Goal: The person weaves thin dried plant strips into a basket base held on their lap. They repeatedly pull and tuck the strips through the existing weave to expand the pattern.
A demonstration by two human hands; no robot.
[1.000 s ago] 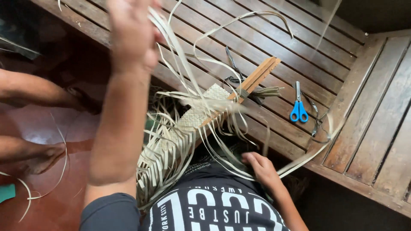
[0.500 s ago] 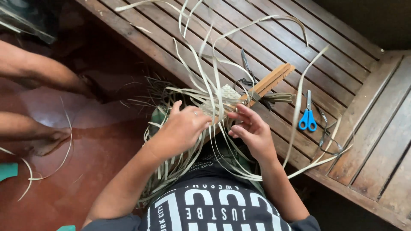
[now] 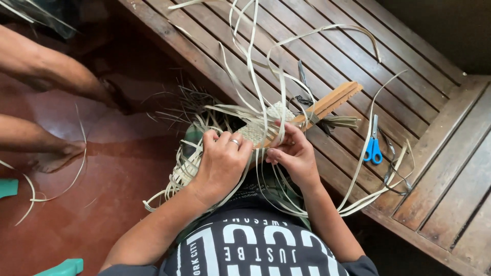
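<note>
Left hand [image 3: 221, 162] (ring on one finger) and right hand [image 3: 293, 155] grip pale woven palm-strip mat [image 3: 260, 128] on wooden stick [image 3: 327, 104]; blue-handled scissors [image 3: 373, 148] lie on brown slatted wooden bench [image 3: 358, 56].

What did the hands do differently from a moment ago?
The left hand came down from high in the air and took hold of the woven strip piece. The right hand moved up from the lap to grip it too. The blue scissors and wooden stick stayed on the bench.

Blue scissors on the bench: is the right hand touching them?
Apart. The head view shows the right hand on the woven strips, while the blue scissors lie further along the wooden bench, bare slats between them.
</note>
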